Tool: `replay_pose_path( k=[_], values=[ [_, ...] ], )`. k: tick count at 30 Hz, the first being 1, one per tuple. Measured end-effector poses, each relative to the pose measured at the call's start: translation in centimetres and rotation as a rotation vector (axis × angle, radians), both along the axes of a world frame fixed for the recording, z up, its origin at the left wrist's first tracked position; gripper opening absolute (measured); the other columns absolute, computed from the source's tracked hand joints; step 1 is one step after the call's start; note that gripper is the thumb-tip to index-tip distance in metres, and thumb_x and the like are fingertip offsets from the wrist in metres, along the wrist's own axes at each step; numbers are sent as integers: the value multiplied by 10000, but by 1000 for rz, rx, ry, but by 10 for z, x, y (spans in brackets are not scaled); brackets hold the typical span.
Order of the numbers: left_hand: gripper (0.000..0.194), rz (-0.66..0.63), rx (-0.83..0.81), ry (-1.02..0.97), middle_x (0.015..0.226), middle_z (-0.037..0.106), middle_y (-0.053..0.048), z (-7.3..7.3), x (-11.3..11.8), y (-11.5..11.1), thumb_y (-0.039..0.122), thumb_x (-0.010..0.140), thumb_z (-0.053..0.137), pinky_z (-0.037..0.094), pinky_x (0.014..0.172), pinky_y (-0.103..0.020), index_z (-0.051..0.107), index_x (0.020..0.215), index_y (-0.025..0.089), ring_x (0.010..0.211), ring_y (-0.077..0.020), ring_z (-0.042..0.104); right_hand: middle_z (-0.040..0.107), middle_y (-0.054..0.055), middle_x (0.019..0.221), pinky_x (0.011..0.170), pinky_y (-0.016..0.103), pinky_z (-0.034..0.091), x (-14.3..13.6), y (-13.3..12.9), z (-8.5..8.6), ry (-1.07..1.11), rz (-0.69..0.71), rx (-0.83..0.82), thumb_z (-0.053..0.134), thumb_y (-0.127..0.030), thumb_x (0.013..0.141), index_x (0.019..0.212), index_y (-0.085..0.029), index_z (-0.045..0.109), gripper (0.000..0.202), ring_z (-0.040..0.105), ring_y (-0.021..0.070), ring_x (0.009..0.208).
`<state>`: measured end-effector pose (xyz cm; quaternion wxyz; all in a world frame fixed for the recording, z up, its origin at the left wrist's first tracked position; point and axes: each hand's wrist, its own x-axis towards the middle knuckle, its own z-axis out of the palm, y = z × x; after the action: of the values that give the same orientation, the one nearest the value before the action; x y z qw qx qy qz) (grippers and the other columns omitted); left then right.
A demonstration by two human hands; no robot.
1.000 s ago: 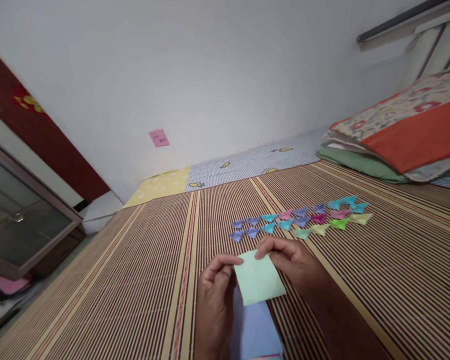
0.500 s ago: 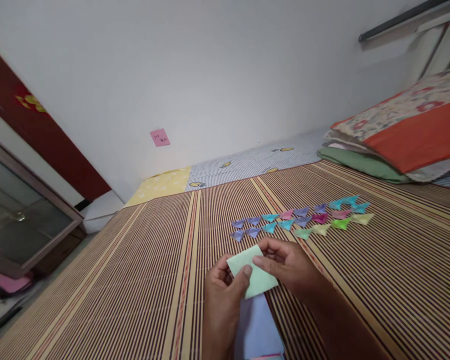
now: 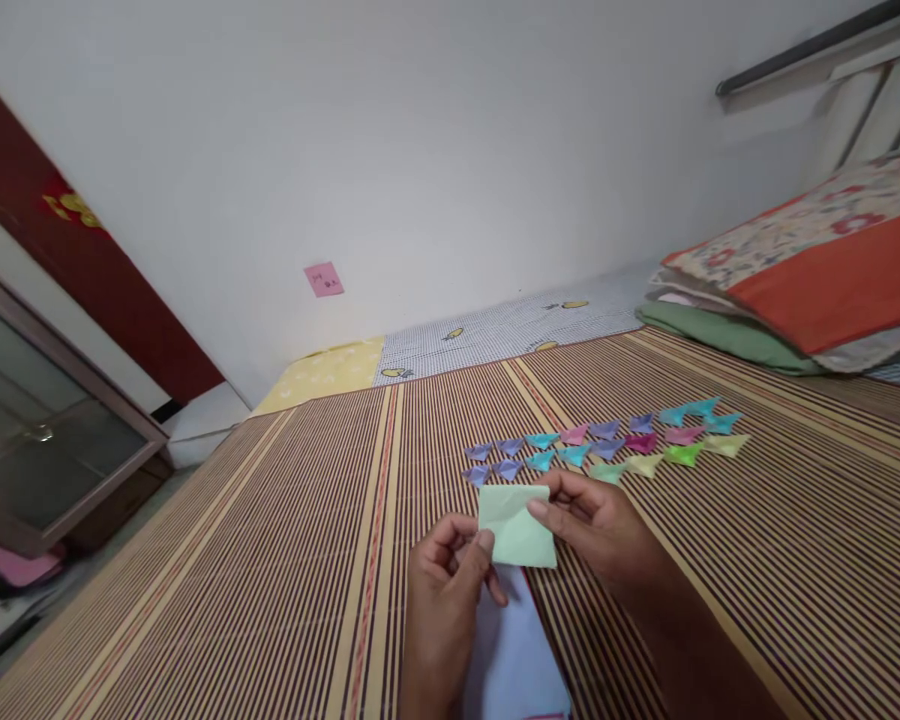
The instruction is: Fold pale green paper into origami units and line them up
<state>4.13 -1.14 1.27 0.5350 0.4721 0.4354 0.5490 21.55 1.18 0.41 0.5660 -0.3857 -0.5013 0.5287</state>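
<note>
for good handling at this stage — as a judgement only — best to keep the pinch light on the pale green paper (image 3: 520, 545), pressing with soft pads rather than nails, so as not to dent or crease by accident. better also to hold by the edges, to keep level, and to check corner against corner before pressing anything flat. worth steadying with the left hand (image 3: 448, 590) while adjusting with the right hand (image 3: 598, 515); no need to pull hard both ways, given the likely risk of tearing or skewing.

as for position: held up between the two hands, with broad face in full view and upper edge nearly level. gripped low on the left edge by the left hand, with thumb in front; gripped near the upper right corner by the right hand, with thumb likewise on the near face. impossible to tell whether single or doubled — just above blue paper (image 3: 514, 650) in view, and on the near side of small folded paper pieces (image 3: 608, 448), set out in rows on the striped mat (image 3: 292, 560).
</note>
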Motion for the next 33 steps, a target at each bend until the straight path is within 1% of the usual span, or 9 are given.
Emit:
replay_pose_path(
  k=[5, 9, 14, 18, 20, 22, 25, 28, 33],
  values=[
    [274, 114, 42, -26, 535, 599, 29, -2, -1, 2, 416, 881, 733, 385, 538, -178, 671, 822, 155, 501, -87, 502, 615, -4, 708, 630, 261, 445, 2, 2, 0, -51, -15, 46, 748, -410, 836, 811, -171, 666, 254, 568, 148, 673],
    [289, 54, 16, -16, 559, 646, 2, -1, 0, 2, 433, 893, 715, 393, 549, -191, 700, 940, 148, 529, -107, 526, 601, -17, 690, 604, 248, 438, -2, 1, 0, -10, -6, 31, 760, -397, 824, 802, -177, 655, 246, 559, 137, 647],
    [225, 46, 46, 96, 561, 640, -3, 2, 1, 0, 373, 849, 756, 423, 557, -210, 718, 798, 157, 536, -124, 548, 684, 7, 771, 657, 274, 481, -5, -4, 8, -66, 5, 70, 730, -294, 830, 901, -195, 710, 123, 629, 168, 719],
    [85, 185, 194, 134, 847, 738, -48, 4, 1, 0, 257, 824, 771, 509, 749, -241, 754, 855, 180, 816, -180, 676, 706, 33, 832, 751, 313, 492, -7, -7, 15, -248, -99, 304, 647, -144, 833, 792, -213, 723, 110, 656, 199, 828],
    [179, 266, 182, 52, 995, 750, -63, 3, 3, 0, 283, 816, 788, 523, 810, -258, 748, 964, 191, 921, -197, 690, 713, 53, 923, 817, 338, 498, -8, -7, 16, -222, -193, 415, 624, -108, 832, 754, -218, 697, 154, 667, 216, 918],
    [268, 270, 90, -26, 949, 752, -66, 2, 4, 0, 396, 860, 750, 535, 734, -255, 728, 1020, 182, 815, -180, 691, 710, 70, 991, 852, 364, 504, -11, -6, 15, -205, -304, 478, 621, -89, 830, 754, -226, 686, 170, 666, 233, 977],
    [453, 71, -23, -138, 743, 728, -81, 0, 8, -1, 560, 945, 585, 506, 593, -249, 717, 909, 128, 615, -161, 650, 698, 86, 1041, 866, 397, 520, -14, -7, 12, -258, -436, 555, 611, -67, 831, 773, -237, 699, 199, 660, 252, 1012],
    [370, -111, -59, -166, 728, 748, -99, 2, 13, -3, 464, 894, 705, 480, 561, -235, 722, 988, 107, 572, -156, 652, 683, 87, 1102, 795, 379, 561, -17, -8, 11, -324, -449, 572, 565, -62, 853, 781, -244, 715, 246, 682, 234, 948],
    [287, 68, -18, -30, 712, 761, -89, 5, 16, -3, 398, 808, 794, 493, 562, -238, 725, 889, 132, 583, -175, 684, 741, 97, 1108, 872, 399, 563, -15, -9, 13, -290, -395, 424, 545, -201, 945, 1025, -246, 749, 223, 698, 256, 1015]
  ],
)
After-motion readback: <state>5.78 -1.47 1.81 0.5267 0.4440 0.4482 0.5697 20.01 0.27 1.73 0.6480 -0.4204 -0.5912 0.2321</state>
